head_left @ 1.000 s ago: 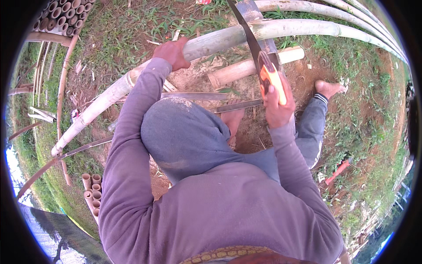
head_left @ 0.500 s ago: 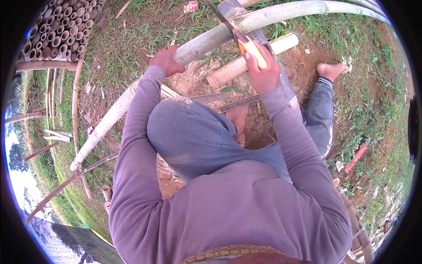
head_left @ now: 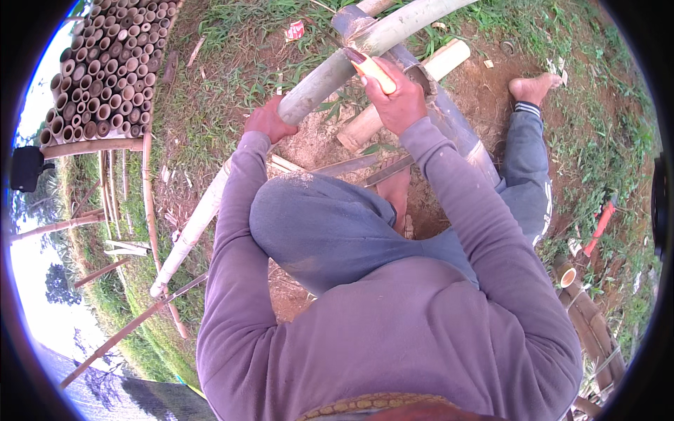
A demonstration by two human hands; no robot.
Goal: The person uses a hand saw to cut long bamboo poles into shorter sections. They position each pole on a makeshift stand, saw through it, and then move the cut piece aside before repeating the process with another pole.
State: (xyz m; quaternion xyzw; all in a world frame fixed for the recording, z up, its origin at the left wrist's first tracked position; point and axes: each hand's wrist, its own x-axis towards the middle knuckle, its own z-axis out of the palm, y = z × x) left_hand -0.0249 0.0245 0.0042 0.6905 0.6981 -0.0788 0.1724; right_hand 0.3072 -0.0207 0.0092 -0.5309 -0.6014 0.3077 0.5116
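A green bamboo pole (head_left: 316,91) slants up and to the right, resting across a thicker grey bamboo log (head_left: 456,126). My left hand (head_left: 270,121) is closed round the pole. In my right hand (head_left: 399,98) is the yellow-orange handle of a saw (head_left: 379,74), its thin dark blade pointing up and left over the pole. A short cut bamboo piece (head_left: 358,132) lies under my right hand, against the log. Sawdust covers the soil below and my bent knee. A paler bamboo pole (head_left: 189,235) runs down-left past my left forearm; my arm hides where it meets the green one.
Flat blade-like strips (head_left: 347,165) lie beside my bare foot (head_left: 394,186). Stacked cut bamboo tubes (head_left: 105,84) fill a rack at the far left. A red-handled tool (head_left: 600,228) lies in the grass at right, near bundled bamboo (head_left: 590,323). A red-and-white packet (head_left: 295,30) lies beyond the pole.
My right hand and the saw have shifted left and up along the blade's line. The view has turned, so the surroundings sit farther right. My left hand keeps its hold on the pole.
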